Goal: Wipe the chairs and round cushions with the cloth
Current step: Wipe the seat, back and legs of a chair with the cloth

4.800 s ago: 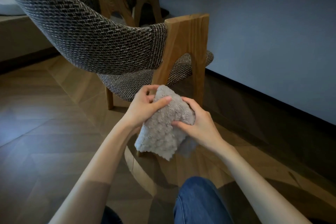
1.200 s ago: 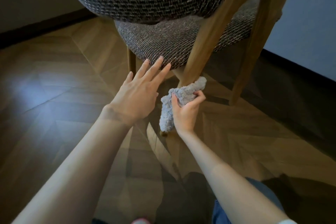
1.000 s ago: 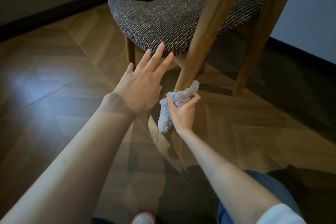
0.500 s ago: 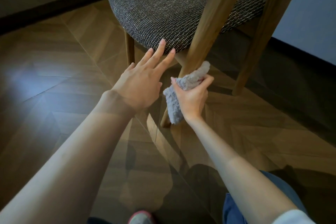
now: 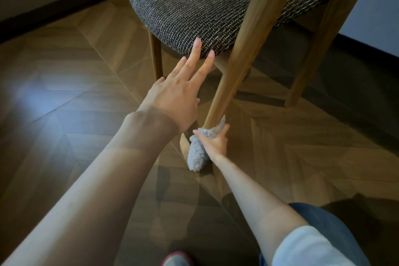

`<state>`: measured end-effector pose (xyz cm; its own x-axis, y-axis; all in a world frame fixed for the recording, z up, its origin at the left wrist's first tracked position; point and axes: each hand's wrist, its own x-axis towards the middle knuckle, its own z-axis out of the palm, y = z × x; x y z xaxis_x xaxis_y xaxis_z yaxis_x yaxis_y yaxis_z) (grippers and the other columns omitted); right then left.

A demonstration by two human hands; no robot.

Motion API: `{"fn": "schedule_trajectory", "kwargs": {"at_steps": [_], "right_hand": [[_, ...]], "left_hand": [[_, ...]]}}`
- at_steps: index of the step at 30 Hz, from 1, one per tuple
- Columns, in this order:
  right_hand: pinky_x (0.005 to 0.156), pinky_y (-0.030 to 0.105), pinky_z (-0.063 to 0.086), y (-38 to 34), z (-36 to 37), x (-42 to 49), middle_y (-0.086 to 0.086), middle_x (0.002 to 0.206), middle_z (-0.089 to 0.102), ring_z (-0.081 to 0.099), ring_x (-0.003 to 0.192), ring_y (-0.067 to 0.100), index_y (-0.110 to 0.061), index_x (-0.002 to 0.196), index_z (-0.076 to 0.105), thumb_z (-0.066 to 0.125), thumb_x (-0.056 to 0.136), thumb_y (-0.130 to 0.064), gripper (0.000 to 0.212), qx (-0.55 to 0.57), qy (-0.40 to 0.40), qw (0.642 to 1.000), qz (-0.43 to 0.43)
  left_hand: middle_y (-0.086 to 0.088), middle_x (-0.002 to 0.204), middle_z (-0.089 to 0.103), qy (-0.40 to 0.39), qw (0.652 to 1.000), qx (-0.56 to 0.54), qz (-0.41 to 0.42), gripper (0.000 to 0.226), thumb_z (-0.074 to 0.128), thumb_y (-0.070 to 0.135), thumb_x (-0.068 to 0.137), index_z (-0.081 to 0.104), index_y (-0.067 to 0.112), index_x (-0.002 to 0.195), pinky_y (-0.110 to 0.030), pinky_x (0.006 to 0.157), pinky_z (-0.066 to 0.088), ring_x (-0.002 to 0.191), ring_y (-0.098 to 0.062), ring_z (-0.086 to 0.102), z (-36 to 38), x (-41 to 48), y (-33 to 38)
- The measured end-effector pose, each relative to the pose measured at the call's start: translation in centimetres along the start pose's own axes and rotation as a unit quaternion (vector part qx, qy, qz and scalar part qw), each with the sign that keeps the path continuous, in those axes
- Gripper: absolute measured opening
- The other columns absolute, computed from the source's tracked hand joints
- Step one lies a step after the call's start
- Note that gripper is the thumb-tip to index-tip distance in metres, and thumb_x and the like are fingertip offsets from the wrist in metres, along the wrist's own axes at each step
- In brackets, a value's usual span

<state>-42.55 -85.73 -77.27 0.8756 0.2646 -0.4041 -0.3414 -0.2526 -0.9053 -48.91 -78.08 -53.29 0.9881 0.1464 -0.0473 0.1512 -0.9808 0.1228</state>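
Head view: the right hand (image 5: 216, 143) has its fingers clamped on the cloth (image 5: 197, 154), which is wrapped round the wooden chair leg (image 5: 237, 54) near the floor (image 5: 64, 93), at six o'clock from the seat (image 5: 194, 6). The left hand (image 5: 174, 101), fingers straight and apart, reaches the seat edge and perhaps touches it. Keep the wrap snug and stroke the leg's whole length. Half a second ago the cloth sat higher up.
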Motion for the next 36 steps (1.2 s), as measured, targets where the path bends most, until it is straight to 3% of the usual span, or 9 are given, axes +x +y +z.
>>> {"fn": "schedule_trajectory", "kwargs": {"at_steps": [5, 8, 12, 17, 19, 22, 25, 31, 36], "right_hand": [[0.100, 0.030, 0.041, 0.5, -0.4, 0.8, 0.008, 0.133, 0.050, 0.053, 0.118, 0.024, -0.016, 0.144, 0.016, 0.083, 0.073, -0.035, 0.100, -0.043, -0.068, 0.994, 0.077], [0.097, 0.034, 0.048, -1.1, -0.8, 0.1, 0.008, 0.123, 0.057, 0.058, 0.115, 0.028, -0.019, 0.138, 0.025, 0.085, 0.069, -0.038, 0.094, -0.057, 0.005, 0.998, 0.000], [0.094, 0.031, 0.051, -6.4, -2.8, -1.7, -0.013, 0.103, 0.053, 0.061, 0.105, 0.018, -0.028, 0.122, 0.030, 0.084, 0.068, -0.045, 0.078, -0.040, 0.084, 0.984, -0.153], [0.071, 0.003, 0.043, -13.9, -7.3, -3.7, -0.016, 0.095, 0.051, 0.054, 0.084, -0.001, -0.013, 0.115, 0.038, 0.088, 0.065, -0.038, 0.076, -0.031, 0.116, 0.942, -0.313], [0.072, 0.006, 0.045, -15.9, -10.0, -4.2, -0.013, 0.097, 0.054, 0.058, 0.085, -0.002, -0.016, 0.110, 0.039, 0.088, 0.066, -0.036, 0.068, -0.023, 0.097, 0.936, -0.338], [0.081, 0.018, 0.052, -18.0, -14.8, -5.4, -0.015, 0.106, 0.055, 0.060, 0.099, 0.000, -0.034, 0.106, 0.036, 0.086, 0.067, -0.037, 0.063, 0.032, 0.156, 0.924, -0.349], [0.092, 0.028, 0.051, -21.1, -19.1, -6.2, -0.008, 0.116, 0.048, 0.056, 0.110, 0.008, -0.029, 0.111, 0.029, 0.083, 0.069, -0.042, 0.069, 0.043, 0.220, 0.893, -0.389], [0.092, -0.001, 0.023, -29.0, -22.1, -4.0, 0.005, 0.134, 0.035, 0.033, 0.123, 0.018, -0.013, 0.131, 0.030, 0.071, 0.084, -0.038, 0.068, -0.059, 0.213, 0.843, -0.490], [0.094, 0.000, 0.024, -27.1, -21.5, -0.1, 0.000, 0.130, 0.028, 0.025, 0.112, 0.002, -0.008, 0.140, 0.024, 0.070, 0.087, -0.031, 0.073, -0.070, 0.223, 0.853, -0.467]], "left_hand": [[0.007, 0.153, -0.035, 0.009, 1.000, 0.002, 0.006, 0.084, 0.047, 0.017, 0.098, -0.019, 0.032, 0.149, -0.040, 0.115, 0.028, 0.148, -0.015, -0.005, -0.3, -0.1, -0.2], [0.006, 0.154, -0.033, 0.017, 1.000, 0.011, 0.006, 0.081, 0.046, 0.019, 0.099, -0.017, 0.031, 0.150, -0.038, 0.112, 0.032, 0.148, -0.015, -0.003, -0.5, -0.2, 0.2], [0.005, 0.158, -0.023, 0.016, 1.000, 0.020, -0.005, 0.078, 0.046, 0.019, 0.099, -0.009, 0.032, 0.152, -0.039, 0.113, 0.028, 0.148, -0.017, 0.000, -1.4, -0.2, 0.7], [0.007, 0.161, 0.008, 0.068, 0.996, 0.037, -0.034, 0.060, 0.043, 0.013, 0.098, 0.020, 0.028, 0.151, -0.039, 0.113, 0.027, 0.148, -0.018, 0.011, -3.2, 0.9, 2.7], [0.010, 0.159, 0.018, 0.107, 0.993, 0.000, -0.042, 0.055, 0.042, 0.014, 0.098, 0.027, 0.026, 0.150, -0.037, 0.113, 0.026, 0.146, -0.016, 0.017, -4.0, 1.3, 4.2], [0.006, 0.157, 0.026, 0.156, 0.984, -0.073, -0.054, 0.051, 0.038, 0.021, 0.101, 0.026, 0.023, 0.151, -0.036, 0.110, 0.029, 0.142, -0.017, 0.026, -4.8, 1.6, 6.7], [-0.001, 0.152, 0.034, 0.157, 0.976, -0.142, -0.054, 0.056, 0.037, 0.031, 0.102, 0.017, 0.017, 0.153, -0.036, 0.107, 0.034, 0.136, -0.021, 0.037, -4.2, 2.0, 8.3], [-0.011, 0.130, 0.053, 0.177, 0.957, -0.224, -0.058, 0.060, 0.040, 0.028, 0.102, 0.014, 0.009, 0.152, -0.022, 0.084, 0.036, 0.109, -0.023, 0.055, -3.2, 3.4, 8.8], [-0.014, 0.130, 0.053, 0.191, 0.956, -0.220, -0.041, 0.061, 0.041, 0.028, 0.101, 0.015, 0.007, 0.152, -0.026, 0.089, 0.039, 0.111, -0.025, 0.055, -2.6, 3.7, 8.3]]}}
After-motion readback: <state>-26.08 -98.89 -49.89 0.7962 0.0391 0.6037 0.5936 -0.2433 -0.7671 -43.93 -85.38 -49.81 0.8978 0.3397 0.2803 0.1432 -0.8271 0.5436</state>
